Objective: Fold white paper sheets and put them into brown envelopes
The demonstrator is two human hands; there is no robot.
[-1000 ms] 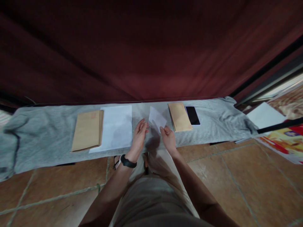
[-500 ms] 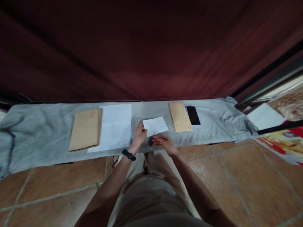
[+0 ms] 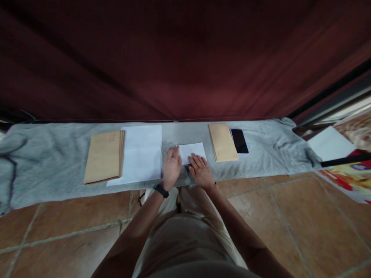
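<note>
A small white rectangle of paper [image 3: 189, 150], which looks folded, lies on the grey cloth [image 3: 185, 135] in front of me. My left hand [image 3: 172, 166] rests at its left edge, fingers stretched out and pointing away from me. On the lower right part of the paper, my right hand [image 3: 201, 171] lies flat with its fingers a little spread. Just left of my left hand is a stack of white sheets [image 3: 142, 152]. To the right of the paper sits a small pile of brown envelopes [image 3: 223, 142].
Larger brown envelopes [image 3: 102, 156] overlap the white sheets' left side. A dark-screened phone [image 3: 240, 141] lies beside the small envelopes. A dark red curtain [image 3: 185, 69] hangs behind the cloth-covered surface. At far right are a white sheet [image 3: 330, 143] and a colourful printed box [image 3: 352, 177].
My left hand has gone from pinching the paper's left edge to lying stretched out there. My right hand has moved up from below the paper onto it. The paper now lies straighter.
</note>
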